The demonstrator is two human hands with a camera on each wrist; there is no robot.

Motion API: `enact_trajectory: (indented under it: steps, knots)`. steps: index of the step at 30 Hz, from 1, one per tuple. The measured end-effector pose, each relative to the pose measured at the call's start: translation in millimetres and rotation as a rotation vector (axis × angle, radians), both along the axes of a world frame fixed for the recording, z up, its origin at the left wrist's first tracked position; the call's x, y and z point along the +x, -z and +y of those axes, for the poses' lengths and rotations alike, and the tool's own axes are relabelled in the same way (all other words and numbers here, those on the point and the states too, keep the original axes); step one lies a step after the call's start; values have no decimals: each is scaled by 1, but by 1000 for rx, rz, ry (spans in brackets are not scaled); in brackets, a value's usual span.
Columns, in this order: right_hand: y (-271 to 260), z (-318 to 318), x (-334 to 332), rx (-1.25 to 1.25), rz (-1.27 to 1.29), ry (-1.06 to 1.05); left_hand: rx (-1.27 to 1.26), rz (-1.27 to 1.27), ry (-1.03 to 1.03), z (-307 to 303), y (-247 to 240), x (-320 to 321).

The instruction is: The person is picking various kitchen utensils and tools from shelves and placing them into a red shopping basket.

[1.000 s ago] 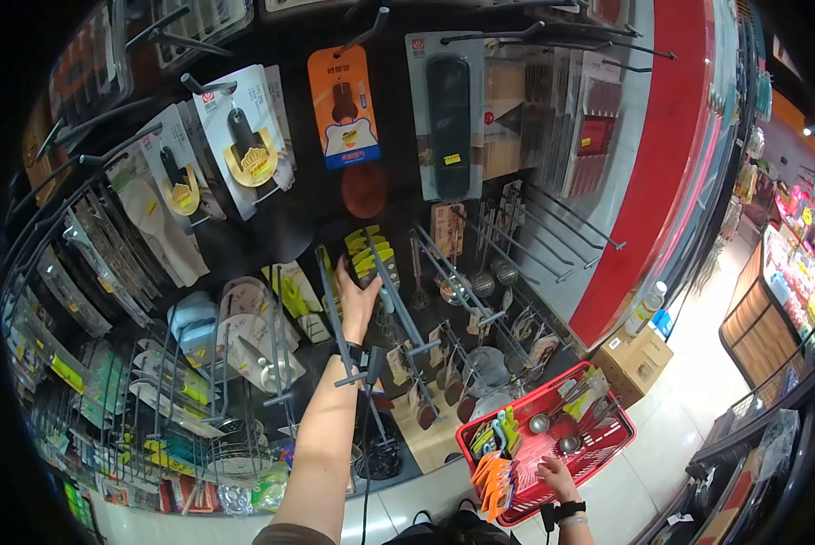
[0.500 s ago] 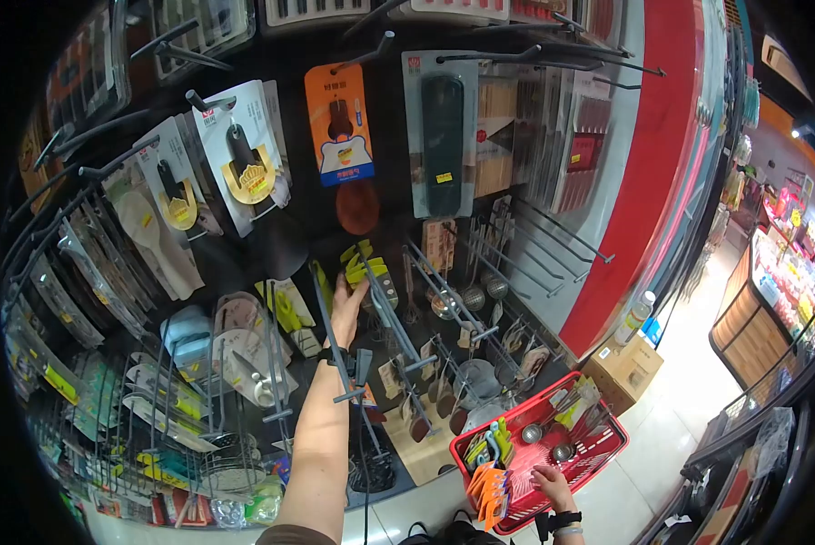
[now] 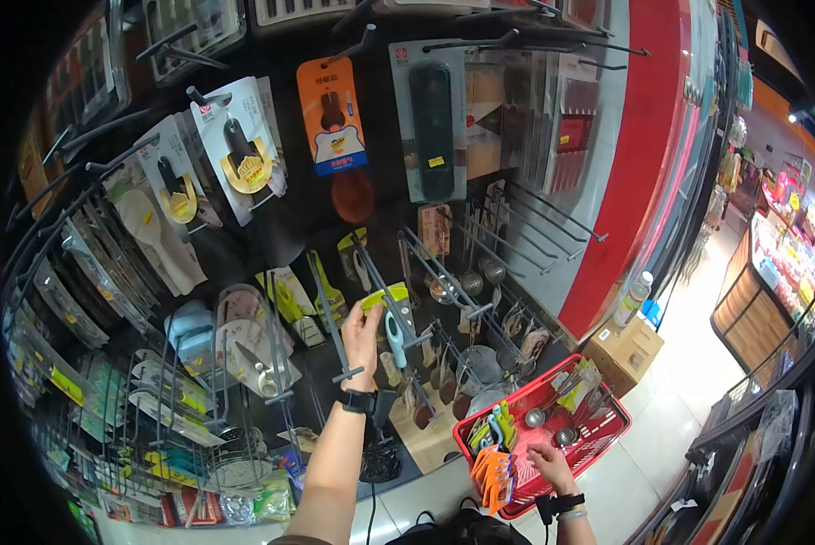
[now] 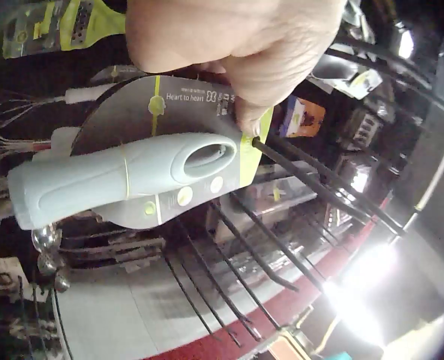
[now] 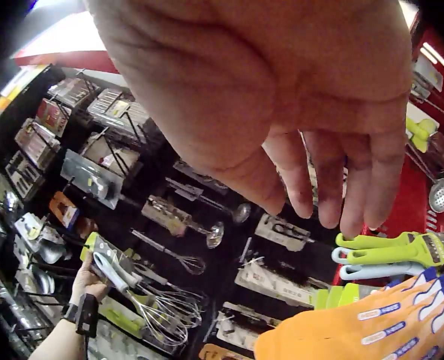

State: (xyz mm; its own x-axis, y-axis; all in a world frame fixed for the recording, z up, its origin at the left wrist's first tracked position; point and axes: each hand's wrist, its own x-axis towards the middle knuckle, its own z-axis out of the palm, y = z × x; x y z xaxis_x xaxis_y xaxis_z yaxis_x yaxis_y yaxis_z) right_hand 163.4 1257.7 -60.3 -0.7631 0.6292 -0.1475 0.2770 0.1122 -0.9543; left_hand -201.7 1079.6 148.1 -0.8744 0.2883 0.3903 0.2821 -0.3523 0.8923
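My left hand [image 3: 362, 343] pinches the green top of a carded kitchen tool with a pale blue handle [image 4: 124, 176], near the tip of a display hook [image 4: 312, 180]. The handle has a hanging hole and lies on a dark card lettered "Heart to heart"; the tool's working end is not distinguishable. My right hand [image 3: 551, 467], fingers loosely bent and holding nothing, hovers over the red shopping basket [image 3: 618, 447]. Inside the basket are green- and blue-handled tools [image 5: 383, 255], orange carded items [image 3: 493, 477] and metal ladles [image 3: 534, 418].
Hooks with whisks [image 5: 166, 315], a green-topped carded tool [image 3: 326, 286] and an orange card [image 3: 333, 118] surround my left hand. A red pillar [image 3: 621, 182] rises at the right. Beside the basket stands a cardboard box [image 3: 623, 350] with a bottle [image 3: 632, 298] on it.
My left hand has drawn the pale-blue-handled tool outward along its hook, toward me, away from the back panel. My right hand stays over the basket.
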Motion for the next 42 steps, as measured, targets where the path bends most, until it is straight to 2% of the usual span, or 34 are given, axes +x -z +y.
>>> enact_trajectory:
  steps: [2, 5, 8, 10, 16, 18, 20, 22, 23, 24, 26, 29, 34, 38, 40, 42]
  knots:
    - [-33, -7, -12, 53, 24, -20, 40, -15, 39, -4, -5, 26]
    - [-117, -23, -30, 97, -25, -69, 51, -48, 58, -8, -1, 55]
    - [-157, -30, -45, 222, 155, -124, 124, -145, 56, -10, 1, 74]
    - [-186, -37, -58, 289, 300, -142, 113, -100, 84, -12, -3, 87]
    - [-239, -47, -80, 239, 496, -159, 75, 63, 232, 1, -27, 150]
    - [-243, -41, -79, 159, 594, -168, -17, 282, 232, 10, -32, 167]
    - [-257, -42, -73, 59, 750, -157, -17, 276, 348, 22, -34, 185]
    - [-261, -33, -60, 98, 757, -153, -39, 274, 424, 37, -35, 204]
    - [-260, -31, -54, 17, 794, -139, -35, 309, 443, 48, -33, 210]
    - [-257, -26, -49, 44, 790, -76, -32, 344, 462, 59, -29, 213]
    - [-242, -8, -39, -25, 786, -20, -94, 336, 599, 76, -21, 215]
    - [-198, 23, -27, -58, 691, 91, -383, 551, 557, 94, 5, 211]
    - [-130, 55, -16, 30, 479, 133, -529, 677, 450, 92, 47, 208]
    - [-82, 81, -11, 59, 301, 31, -627, 484, 560, 64, 62, 194]
    - [-62, 86, -10, 134, 119, -32, -634, 181, 674, 47, 64, 187]
    - [-37, 91, -11, 111, 110, -30, -669, 190, 599, 32, 63, 183]
